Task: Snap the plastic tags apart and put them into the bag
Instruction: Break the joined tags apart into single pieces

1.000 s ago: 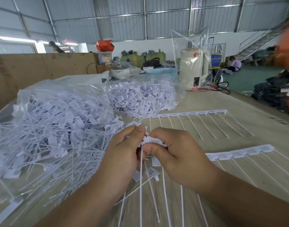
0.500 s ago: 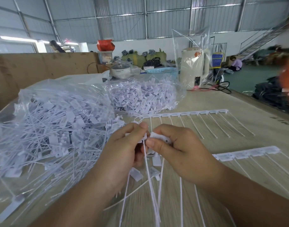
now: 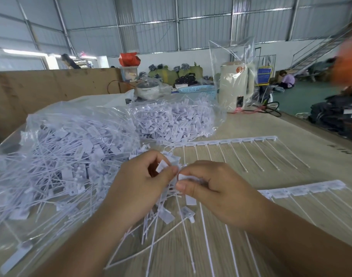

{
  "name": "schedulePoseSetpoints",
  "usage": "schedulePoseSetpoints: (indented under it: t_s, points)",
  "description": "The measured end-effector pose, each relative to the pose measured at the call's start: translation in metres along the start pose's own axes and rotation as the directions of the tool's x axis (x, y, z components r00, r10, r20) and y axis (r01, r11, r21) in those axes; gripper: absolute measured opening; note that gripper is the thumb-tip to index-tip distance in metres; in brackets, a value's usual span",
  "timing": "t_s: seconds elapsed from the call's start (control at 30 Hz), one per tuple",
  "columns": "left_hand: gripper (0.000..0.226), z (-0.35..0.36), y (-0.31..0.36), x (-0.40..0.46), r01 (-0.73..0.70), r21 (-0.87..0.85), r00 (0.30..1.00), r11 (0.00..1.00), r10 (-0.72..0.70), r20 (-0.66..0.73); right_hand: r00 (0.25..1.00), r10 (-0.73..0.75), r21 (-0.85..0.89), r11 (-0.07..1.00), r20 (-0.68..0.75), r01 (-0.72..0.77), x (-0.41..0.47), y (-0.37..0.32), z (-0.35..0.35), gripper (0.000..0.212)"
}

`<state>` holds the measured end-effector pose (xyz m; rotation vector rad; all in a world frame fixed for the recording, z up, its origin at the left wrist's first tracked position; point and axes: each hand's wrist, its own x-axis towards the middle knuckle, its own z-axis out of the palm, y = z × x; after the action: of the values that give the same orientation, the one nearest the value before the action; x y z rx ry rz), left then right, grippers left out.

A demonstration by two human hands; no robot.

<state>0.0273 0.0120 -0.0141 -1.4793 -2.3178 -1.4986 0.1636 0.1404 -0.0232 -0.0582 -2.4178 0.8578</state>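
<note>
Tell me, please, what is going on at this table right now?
A person is snapping plastic tags apart. The left hand pinches one tag; the right hand pinches the strip it comes from. The clear bag at left is heaped with tags, and two whole strips lie on the table.
</note>
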Motion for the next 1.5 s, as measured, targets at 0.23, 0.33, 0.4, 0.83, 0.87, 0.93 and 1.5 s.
schedulePoseSetpoints:
  t_s: [0.23, 0.33, 0.4, 0.83, 0.87, 0.93, 1.5]
  points:
    - [0.042, -0.005, -0.019, 0.008, -0.006, 0.366, 1.000, 0.931, 0.009, -0.006, 0.996, 0.085, 0.021, 0.996, -0.027, -0.085, -0.002, 0.000, -0.001, 0.041]
    - [0.043, -0.003, -0.018, 0.006, -0.017, 0.313, 1.000, 0.950, 0.016, 0.005, 0.994, 0.105, 0.024, 0.994, -0.019, -0.104, -0.003, 0.003, 0.001, 0.058]
    - [0.026, 0.000, -0.011, 0.003, -0.079, 0.229, 0.996, 0.970, 0.089, -0.034, 0.995, 0.103, 0.020, 0.994, -0.014, -0.103, -0.002, 0.005, 0.001, 0.054]
    - [0.011, 0.009, 0.004, -0.008, -0.025, -0.076, 0.975, 0.997, 0.041, 0.217, 0.996, 0.076, 0.042, 0.996, 0.046, -0.077, -0.001, 0.004, 0.004, 0.034]
    - [0.007, 0.010, 0.006, -0.008, -0.003, -0.108, 0.977, 0.994, 0.026, 0.211, 0.998, 0.062, 0.040, 0.997, 0.017, -0.062, -0.001, 0.004, 0.004, 0.036]
    - [0.011, 0.011, 0.009, -0.008, 0.065, -0.216, 0.977, 0.974, -0.018, 0.215, 0.997, 0.048, 0.027, 0.999, -0.055, -0.046, -0.001, 0.004, 0.005, 0.044]
    - [0.009, -0.004, 0.007, -0.006, 0.030, -0.142, 0.980, 0.989, -0.002, 0.197, 0.987, 0.115, -0.134, 0.986, 0.113, -0.100, 0.000, 0.003, -0.017, 0.038]
